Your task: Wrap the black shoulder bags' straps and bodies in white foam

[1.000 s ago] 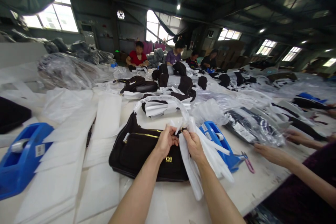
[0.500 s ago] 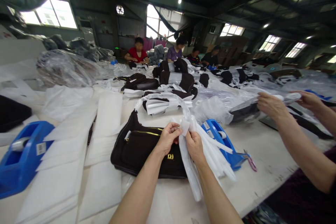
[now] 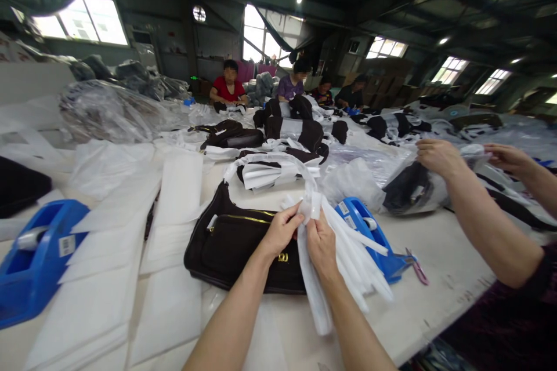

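A dark handbag (image 3: 243, 243) with gold zips and a gold emblem lies on the table. Its strap (image 3: 278, 158) arches behind it, wrapped in white foam. At the strap's right end, my left hand (image 3: 282, 231) pinches the white wrapping from the left. My right hand (image 3: 321, 239) has its fingers closed on the same wrapping from the right, close beside my left. A long white foam strip (image 3: 317, 295) hangs down from there along my right wrist. More foam strips (image 3: 352, 255) are fanned out to the right of my right hand.
Blue tape dispensers stand at the left (image 3: 39, 261) and right (image 3: 369, 232), with pink-handled scissors (image 3: 418, 269) by the right one. Stacked white foam sheets (image 3: 100, 278) lie left of the bag. At the right, another person's hands (image 3: 439, 156) hold a plastic bag. Several people sit further back.
My hands have shifted slightly at the strap's end, and the wrapping between them has turned a little. The neighbouring person's hands have moved left, and a dark item now shows inside their plastic bag.
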A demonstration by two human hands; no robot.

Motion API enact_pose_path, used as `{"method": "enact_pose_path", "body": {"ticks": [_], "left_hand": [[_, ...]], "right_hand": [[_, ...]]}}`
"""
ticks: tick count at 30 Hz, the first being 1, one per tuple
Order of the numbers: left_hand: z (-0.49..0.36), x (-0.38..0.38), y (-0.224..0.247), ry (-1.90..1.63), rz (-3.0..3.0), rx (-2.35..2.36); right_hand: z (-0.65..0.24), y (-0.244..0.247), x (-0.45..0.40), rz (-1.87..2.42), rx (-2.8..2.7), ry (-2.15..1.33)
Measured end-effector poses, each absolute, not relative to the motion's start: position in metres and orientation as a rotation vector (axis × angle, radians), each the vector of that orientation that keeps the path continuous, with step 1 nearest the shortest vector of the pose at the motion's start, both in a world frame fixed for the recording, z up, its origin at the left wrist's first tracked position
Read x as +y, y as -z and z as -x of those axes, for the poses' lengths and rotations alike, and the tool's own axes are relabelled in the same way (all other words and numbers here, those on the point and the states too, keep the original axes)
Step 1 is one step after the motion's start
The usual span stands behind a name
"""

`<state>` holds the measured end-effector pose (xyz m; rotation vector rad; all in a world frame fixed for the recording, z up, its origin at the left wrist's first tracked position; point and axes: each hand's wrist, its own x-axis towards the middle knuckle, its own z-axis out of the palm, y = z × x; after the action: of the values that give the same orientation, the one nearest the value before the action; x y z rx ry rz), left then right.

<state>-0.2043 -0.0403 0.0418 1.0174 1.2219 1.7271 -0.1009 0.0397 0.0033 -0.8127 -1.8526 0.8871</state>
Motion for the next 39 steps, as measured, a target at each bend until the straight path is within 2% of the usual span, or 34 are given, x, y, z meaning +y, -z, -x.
{"method": "enact_pose_path", "body": {"ticks": [7,10,13,18,27,30,36,39], "left_hand": [[0.205,-0.035,-0.038,-1.739,-1.249,1.511],[0.206,-0.035,-0.037,-1.72,-1.267,1.565],[0.205,-0.035,-0.038,-1.699,-1.233,1.572],[0.204,-0.034,-0.036,-1.782,-1.054,1.454],[0.204,-0.032,-0.039,-1.917,-0.68,1.171],[0.205,-0.035,-0.04,-1.871,-0.726,1.158],[0.203,-0.037,-0.044,-1.832,-0.923,1.291],[0.201,-0.036,-0.045,-1.905,-0.976,1.386]], "right_hand": [[0.101,-0.002,0.032,0.856,-1.847,-0.83],[0.101,-0.012,0.032,0.806,-1.83,-0.956],[0.102,-0.029,0.033,0.758,-1.586,-1.206],[0.104,-0.047,0.036,0.652,-1.256,-1.608],[0.11,-0.024,0.026,0.613,-1.101,-1.671],[0.102,-0.032,0.026,0.592,-1.289,-1.594],[0.083,-0.052,0.017,0.529,-1.76,-1.002],[0.081,-0.051,0.011,0.546,-1.799,-0.865]]}}
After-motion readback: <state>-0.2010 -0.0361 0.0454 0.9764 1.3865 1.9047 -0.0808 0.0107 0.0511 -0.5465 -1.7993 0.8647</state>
